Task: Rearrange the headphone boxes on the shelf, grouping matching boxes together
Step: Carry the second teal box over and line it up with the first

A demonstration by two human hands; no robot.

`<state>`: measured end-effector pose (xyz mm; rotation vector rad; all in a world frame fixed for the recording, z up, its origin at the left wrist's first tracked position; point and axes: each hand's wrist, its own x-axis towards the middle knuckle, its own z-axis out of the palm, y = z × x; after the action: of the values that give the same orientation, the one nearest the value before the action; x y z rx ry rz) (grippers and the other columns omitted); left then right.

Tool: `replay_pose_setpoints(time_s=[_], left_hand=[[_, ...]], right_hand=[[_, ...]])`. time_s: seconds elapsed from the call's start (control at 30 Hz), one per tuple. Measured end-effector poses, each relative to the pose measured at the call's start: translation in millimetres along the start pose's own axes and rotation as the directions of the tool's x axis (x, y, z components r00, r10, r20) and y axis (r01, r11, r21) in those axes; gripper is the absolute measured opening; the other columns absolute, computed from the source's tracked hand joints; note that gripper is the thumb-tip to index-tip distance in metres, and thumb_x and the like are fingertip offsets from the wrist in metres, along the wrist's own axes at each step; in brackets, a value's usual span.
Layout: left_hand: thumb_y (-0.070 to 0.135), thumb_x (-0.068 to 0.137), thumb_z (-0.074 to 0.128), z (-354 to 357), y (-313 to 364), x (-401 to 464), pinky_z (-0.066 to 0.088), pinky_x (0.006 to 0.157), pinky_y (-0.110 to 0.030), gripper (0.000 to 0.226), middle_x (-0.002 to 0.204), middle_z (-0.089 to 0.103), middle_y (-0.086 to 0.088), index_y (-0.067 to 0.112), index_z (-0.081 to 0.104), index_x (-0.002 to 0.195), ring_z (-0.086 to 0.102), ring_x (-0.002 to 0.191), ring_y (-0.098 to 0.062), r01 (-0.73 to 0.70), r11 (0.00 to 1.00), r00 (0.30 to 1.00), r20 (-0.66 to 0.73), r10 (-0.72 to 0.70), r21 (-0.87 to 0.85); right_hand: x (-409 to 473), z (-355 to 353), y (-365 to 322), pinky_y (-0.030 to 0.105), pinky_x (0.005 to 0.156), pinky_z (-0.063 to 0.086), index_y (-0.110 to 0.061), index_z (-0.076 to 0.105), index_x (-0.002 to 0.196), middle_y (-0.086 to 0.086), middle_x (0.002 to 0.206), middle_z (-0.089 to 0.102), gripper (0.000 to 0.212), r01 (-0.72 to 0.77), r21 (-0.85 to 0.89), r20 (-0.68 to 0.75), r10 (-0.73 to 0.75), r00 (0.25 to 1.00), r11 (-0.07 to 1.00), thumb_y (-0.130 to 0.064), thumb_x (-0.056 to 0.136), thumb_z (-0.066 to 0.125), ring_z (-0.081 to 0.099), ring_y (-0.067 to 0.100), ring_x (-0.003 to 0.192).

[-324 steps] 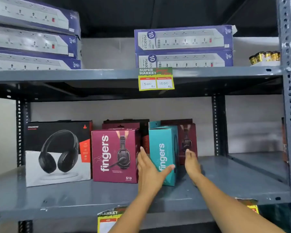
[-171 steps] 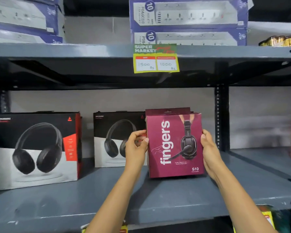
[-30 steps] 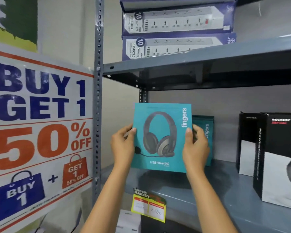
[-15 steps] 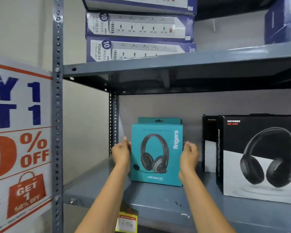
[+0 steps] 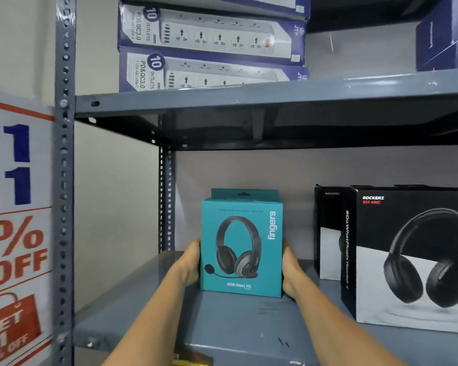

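Teal cardboard marked the box under inspection: a "fingers" teal headset box (image 5: pixel 241 247) that stood upright on the grey lower shelf (image 5: pixel 222 326), front face toward us, printed with a dark headset and boom microphone. We found it in the left part of the shelf, toward the far side, close to the perforated rear upright (image 5: pixel 166 202). Directly behind it we noted the top edge of a second teal box (image 5: pixel 245 193) of the same colour, touching or nearly touching; we could not tell which.

We recorded our left hand (image 5: pixel 191 262) pressed flat against the box's left side and our right hand (image 5: pixel 290 273) against its right side, so the box was clamped between both palms. The fingers lay along the side panels and were mostly hidden behind the box, so we could not tell how far they were spread.

To the right, apart from the teal box, we observed a black-and-white Rockerz box (image 5: pixel 413 260) standing near the front edge, with a second Rockerz box (image 5: pixel 328 233) behind it and slightly left. On the upper shelf (image 5: pixel 275 93) we logged stacked blue-and-white power strip boxes (image 5: pixel 209 54). A front upright (image 5: pixel 64 180) framed the left side, with a discount poster (image 5: pixel 16 233) beyond it. A yellow price tag (image 5: pixel 193 360) showed at the shelf's near edge.
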<state>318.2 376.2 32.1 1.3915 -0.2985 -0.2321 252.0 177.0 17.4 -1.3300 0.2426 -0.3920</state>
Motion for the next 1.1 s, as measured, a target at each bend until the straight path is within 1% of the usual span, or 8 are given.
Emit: replay_pose_setpoints(time_s=[0.23, 0.4, 0.57, 0.67, 0.73, 0.83, 0.97, 1.1], left_hand=[[0.039, 0.096, 0.042, -34, 1, -47, 0.058, 0.057, -0.032, 0.045, 0.076, 0.076, -0.007, 0.02, 0.072, 0.067, 0.072, 0.065, -0.023, -0.047, 0.999, 0.998, 0.046, 0.046, 0.009], [0.044, 0.095, 0.043, -35, -6, -68, 0.058, 0.058, -0.032, 0.04, 0.082, 0.078, -0.009, 0.018, 0.069, 0.08, 0.074, 0.069, -0.024, -0.101, 0.994, 0.995, -0.001, 0.101, -0.039], [0.045, 0.096, 0.04, -26, -5, -80, 0.056, 0.053, -0.028, 0.044, 0.073, 0.077, -0.006, 0.018, 0.067, 0.076, 0.074, 0.062, -0.021, -0.123, 0.992, 0.992, -0.041, 0.123, -0.007], [0.047, 0.098, 0.034, -25, 3, -97, 0.059, 0.06, -0.027, 0.046, 0.089, 0.079, 0.001, 0.023, 0.073, 0.092, 0.075, 0.079, -0.015, -0.248, 0.968, 0.969, 0.016, 0.249, -0.028], [0.05, 0.099, 0.027, -16, 18, -117, 0.057, 0.071, -0.016, 0.047, 0.101, 0.076, 0.018, 0.041, 0.073, 0.102, 0.07, 0.092, 0.002, -0.416, 0.909, 0.909, 0.031, 0.416, -0.016], [0.063, 0.091, 0.034, 16, 40, -140, 0.035, 0.113, -0.033, 0.054, 0.146, 0.047, 0.014, 0.042, 0.04, 0.14, 0.044, 0.132, -0.002, -0.601, 0.794, 0.793, -0.052, 0.607, 0.091], [0.054, 0.089, 0.035, 87, 60, -162, 0.018, 0.107, -0.004, 0.065, 0.156, 0.011, 0.025, 0.037, 0.017, 0.149, 0.014, 0.134, 0.023, -0.779, 0.588, 0.59, -0.064, 0.805, 0.217], [0.048, 0.091, 0.036, 124, 55, -152, -0.009, 0.119, -0.036, 0.066, 0.161, 0.005, 0.01, 0.024, 0.018, 0.15, -0.003, 0.148, -0.007, -0.688, 0.417, 0.429, -0.13, 0.894, 0.594]], right_hand=[[-37, 14, 4, 0.027, 0.05, 0.054, -0.017, 0.063, 0.075, 0.006, 0.066, 0.075, 0.048, -0.017, 0.0, 0.032, 0.017, 0.999, 1.0, -0.053, 0.094, 0.037, 0.069, 0.023, 0.055], [-60, 17, 13, 0.027, 0.052, 0.052, -0.012, 0.058, 0.116, 0.019, 0.103, 0.072, 0.05, 0.022, 0.043, 0.023, -0.023, 0.999, 0.999, -0.052, 0.095, 0.035, 0.067, 0.026, 0.07], [-79, 20, 3, 0.027, 0.052, 0.051, -0.009, 0.055, 0.123, 0.022, 0.108, 0.07, 0.054, 0.001, 0.043, 0.012, -0.001, 1.0, 0.999, -0.051, 0.096, 0.034, 0.067, 0.025, 0.071], [-91, 12, -4, 0.032, 0.076, 0.048, -0.024, 0.043, 0.138, 0.01, 0.133, 0.058, 0.044, 0.116, -0.047, -0.107, -0.12, 0.987, 0.992, -0.043, 0.101, 0.03, 0.06, 0.018, 0.094], [-105, -2, -15, 0.034, 0.098, 0.038, -0.027, 0.042, 0.14, 0.004, 0.144, 0.049, 0.04, 0.358, -0.24, -0.228, -0.411, 0.883, 0.902, -0.035, 0.102, 0.031, 0.05, 0.018, 0.117], [-131, -22, -43, 0.023, 0.088, 0.035, -0.026, 0.053, 0.128, -0.001, 0.132, 0.059, 0.032, 0.611, -0.392, -0.234, -0.717, 0.656, 0.687, -0.028, 0.102, 0.035, 0.052, 0.015, 0.117], [-161, -54, -84, 0.002, 0.08, 0.033, -0.023, 0.055, 0.125, -0.004, 0.123, 0.063, 0.03, 0.705, -0.465, -0.265, -0.844, 0.466, 0.535, -0.026, 0.102, 0.036, 0.055, 0.01, 0.11], [-176, -96, -109, 0.02, 0.088, 0.039, -0.024, 0.056, 0.123, -0.003, 0.121, 0.064, 0.029, 0.716, -0.484, -0.29, -0.864, 0.411, 0.503, -0.027, 0.101, 0.036, 0.057, 0.014, 0.109]])
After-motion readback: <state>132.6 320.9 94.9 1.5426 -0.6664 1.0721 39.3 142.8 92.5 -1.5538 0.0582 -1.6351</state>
